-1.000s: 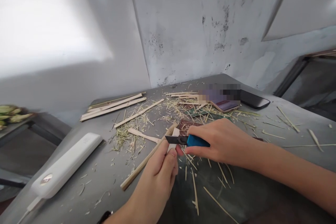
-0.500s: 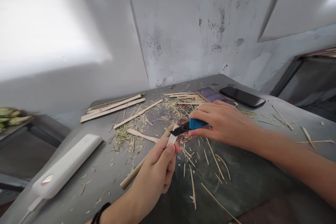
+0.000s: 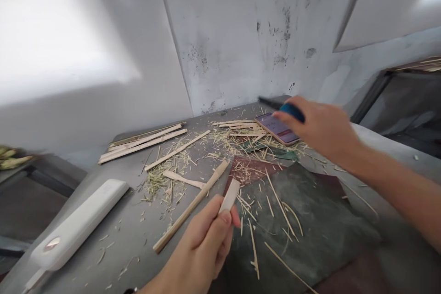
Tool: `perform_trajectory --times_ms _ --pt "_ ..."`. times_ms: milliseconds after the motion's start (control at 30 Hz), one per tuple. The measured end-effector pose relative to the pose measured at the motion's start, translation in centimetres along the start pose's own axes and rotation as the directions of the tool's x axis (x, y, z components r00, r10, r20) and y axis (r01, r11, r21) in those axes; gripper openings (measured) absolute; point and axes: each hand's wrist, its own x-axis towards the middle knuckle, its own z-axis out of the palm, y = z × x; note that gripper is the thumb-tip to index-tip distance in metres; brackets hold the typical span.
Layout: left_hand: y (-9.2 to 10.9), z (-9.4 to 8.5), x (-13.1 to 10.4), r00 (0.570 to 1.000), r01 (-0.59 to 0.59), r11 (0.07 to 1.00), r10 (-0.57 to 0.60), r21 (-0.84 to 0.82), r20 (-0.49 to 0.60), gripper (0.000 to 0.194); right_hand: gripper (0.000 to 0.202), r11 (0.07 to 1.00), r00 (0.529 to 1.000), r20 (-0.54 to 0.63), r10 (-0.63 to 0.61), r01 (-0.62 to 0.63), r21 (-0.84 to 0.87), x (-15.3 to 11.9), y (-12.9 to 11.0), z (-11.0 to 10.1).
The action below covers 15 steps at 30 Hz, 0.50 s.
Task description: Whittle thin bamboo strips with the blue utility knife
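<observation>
Your left hand (image 3: 208, 239) pinched a flat, pale, square-ended strip (image 3: 230, 196) at lower centre, its fingers closed. At right, your right hand (image 3: 319, 124) was curled round the rounded blue knife (image 3: 292, 111), dark blade toward upper left. A rough round stick (image 3: 190, 206) lay left of the strip, among curly, fibrous shavings (image 3: 172, 170).

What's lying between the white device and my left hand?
The thick stick, plus a few loose shavings on the table; the head view shows them between the white device and your left hand.
</observation>
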Motion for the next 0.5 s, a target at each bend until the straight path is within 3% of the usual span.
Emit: perform_trajectory --times_ms 67,200,333,500 --pt "-0.2 0.0 -0.2 1.000 -0.004 1.000 0.004 0.006 0.018 0.038 0.058 0.999 0.997 -0.057 0.048 -0.048 -0.003 0.4 0.4 -0.7" --pt "-0.6 -0.6 0.3 0.998 0.057 0.992 -0.058 -0.117 -0.011 0.033 0.059 0.981 0.982 0.081 -0.168 0.159 0.112 -0.9 -2.0 -0.4" --pt "-1.1 -0.9 0.7 0.996 0.075 0.985 -0.081 -0.158 -0.029 0.033 0.059 0.900 0.877 0.239 -0.416 0.358 0.250 -3.1 -5.1 0.4" --pt "-1.3 -0.6 0.7 0.993 0.065 0.987 -0.078 -0.145 -0.084 0.041 0.056 0.860 0.799 0.337 -0.498 0.402 0.315 -4.1 -6.4 0.1"
